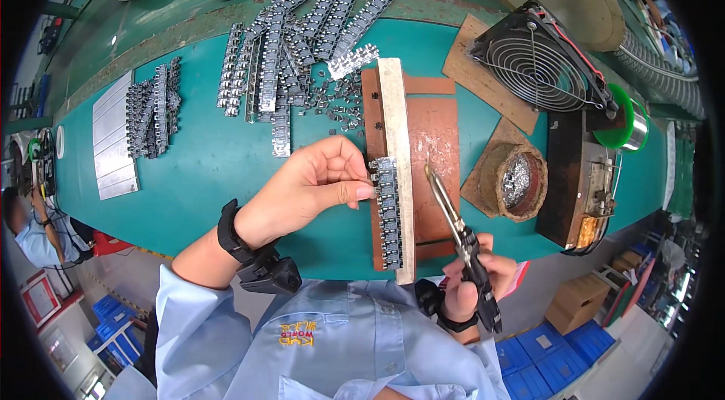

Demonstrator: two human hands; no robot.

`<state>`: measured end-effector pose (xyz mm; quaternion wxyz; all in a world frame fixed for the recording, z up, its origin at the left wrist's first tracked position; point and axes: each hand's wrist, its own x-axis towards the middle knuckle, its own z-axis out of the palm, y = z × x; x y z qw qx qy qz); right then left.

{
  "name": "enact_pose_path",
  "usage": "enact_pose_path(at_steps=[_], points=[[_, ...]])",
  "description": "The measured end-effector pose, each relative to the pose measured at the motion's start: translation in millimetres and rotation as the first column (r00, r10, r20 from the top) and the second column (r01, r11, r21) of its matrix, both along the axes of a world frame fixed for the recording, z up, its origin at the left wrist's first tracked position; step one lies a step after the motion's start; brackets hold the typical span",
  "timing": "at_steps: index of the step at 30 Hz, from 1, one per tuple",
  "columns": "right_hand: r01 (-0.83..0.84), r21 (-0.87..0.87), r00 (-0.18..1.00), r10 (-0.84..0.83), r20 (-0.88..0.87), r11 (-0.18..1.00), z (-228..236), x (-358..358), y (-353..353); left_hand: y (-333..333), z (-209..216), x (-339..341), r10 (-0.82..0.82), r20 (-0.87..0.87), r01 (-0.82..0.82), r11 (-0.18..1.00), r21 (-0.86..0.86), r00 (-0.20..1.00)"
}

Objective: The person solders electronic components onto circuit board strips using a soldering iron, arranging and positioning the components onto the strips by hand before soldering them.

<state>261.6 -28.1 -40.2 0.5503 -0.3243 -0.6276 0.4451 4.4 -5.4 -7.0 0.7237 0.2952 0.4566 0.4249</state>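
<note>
Soldering-iron shaft [448, 203] is glossy metal (grip [476, 271] seemingly plastic).

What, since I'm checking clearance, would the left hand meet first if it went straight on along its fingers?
Most likely the strip of small circuit boards: the left hand is right at its left edge, with the pale bar beyond. Depth leaves actual contact unclear.

The surface [189, 181] is green. Beyond the left grip [313, 185], many strips of circuit boards [269, 67] lie in a pile, with small metal parts [337, 103] beside them. Well to its left is a silver plate [111, 143]; to its right, a brown fixture [436, 132] and thin boards [462, 60].
</note>
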Motion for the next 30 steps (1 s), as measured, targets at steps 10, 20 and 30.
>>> enact_pose_path(at_steps=[10, 20, 30], points=[[0.0, -0.039, 0.998, 0.002, 0.06, 0.999, 2, 0, 3, 1, 13, -8, -0.079, -0.13, 0.072, 0.996, -0.059, 0.988], [-0.138, 0.004, 0.953, 0.132, 0.273, 0.99, 23, 6, 1, -5, 10, -1, -0.142, -0.118, 0.137, 0.989, -0.051, 0.983], [-0.207, 0.01, 0.95, 0.199, 0.24, 0.978, 23, 2, 8, -5, 6, 0, -0.119, -0.092, 0.119, 0.993, -0.003, 0.989]])
